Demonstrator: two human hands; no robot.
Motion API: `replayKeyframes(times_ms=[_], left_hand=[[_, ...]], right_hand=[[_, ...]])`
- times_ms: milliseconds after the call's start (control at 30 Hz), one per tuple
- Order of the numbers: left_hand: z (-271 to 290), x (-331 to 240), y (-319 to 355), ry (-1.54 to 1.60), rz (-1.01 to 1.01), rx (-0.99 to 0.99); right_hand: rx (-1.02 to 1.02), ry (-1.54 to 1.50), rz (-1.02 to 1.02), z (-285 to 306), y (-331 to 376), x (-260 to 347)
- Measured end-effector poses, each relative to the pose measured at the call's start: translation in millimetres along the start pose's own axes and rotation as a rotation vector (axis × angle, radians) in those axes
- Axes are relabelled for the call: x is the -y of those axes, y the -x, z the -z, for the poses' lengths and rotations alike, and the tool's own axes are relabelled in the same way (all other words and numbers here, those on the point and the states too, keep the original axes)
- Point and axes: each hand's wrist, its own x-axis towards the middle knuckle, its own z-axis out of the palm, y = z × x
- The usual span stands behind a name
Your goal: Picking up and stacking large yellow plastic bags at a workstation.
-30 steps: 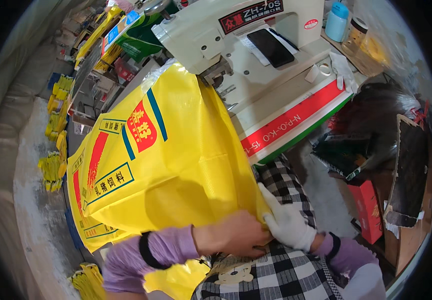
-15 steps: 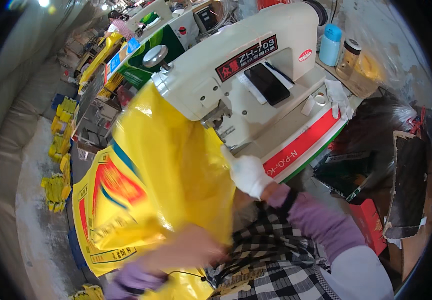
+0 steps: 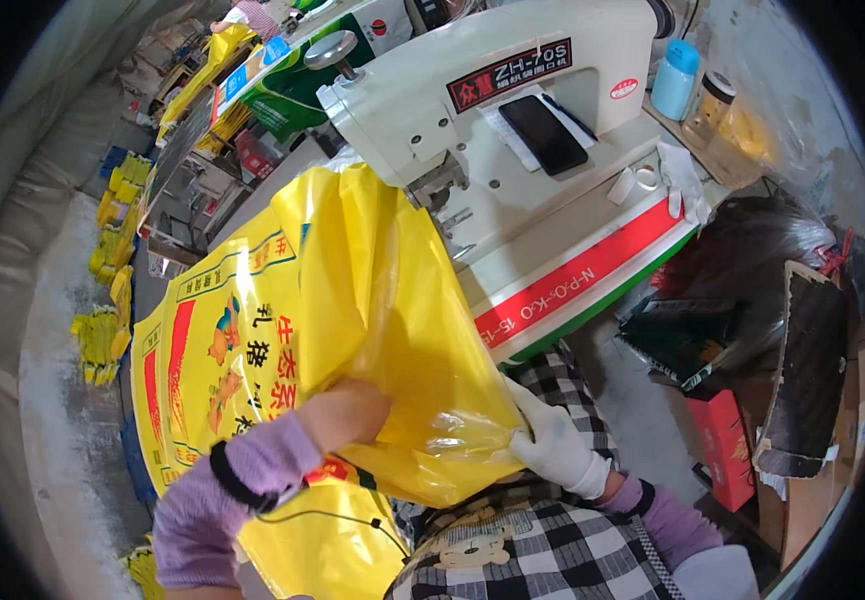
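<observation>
Below the sewing machine (image 3: 512,130), I see my gloved right hand (image 3: 552,445) pinching the yellow sack's (image 3: 342,330) near corner, left hand (image 3: 347,415) clutching its edge, length running away leftward.

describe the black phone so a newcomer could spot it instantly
Start at the big cream sewing machine at the top of the head view. The phone lies flat on a white paper under the machine's arm: a black, glossy slab, unlike the blue-capped bottle to its right.
</observation>
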Motion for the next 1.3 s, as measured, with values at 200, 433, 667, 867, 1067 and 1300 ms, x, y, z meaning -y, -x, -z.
replayKeyframes(times_ms=[200, 433, 667, 867, 1067, 1300], left_hand=[[11, -45, -25, 0.249, -0.333, -0.984], [-12, -137, -12, 0.400, -0.381, -0.349], [-23, -151, -34, 0.204, -0.430, -0.467], [32, -95, -24, 0.247, -0.565, -0.468], [97, 66, -14, 0.052, -0.045, -0.636], [100, 71, 2, 0.205, -0.258, -1.113]], right_hand=[[0.011, 0.048, 0.078, -9, 6, -3], [0.091, 0.214, -0.067, 13, 10, 3], [-0.225, 0.607, 0.203, -19, -81, -6], [0.011, 0.783, -0.043, -32, -24, -8], [-0.210, 0.762, 0.253, -15, -97, -23], [-0.243, 0.961, 0.270, -6, -215, -25]])
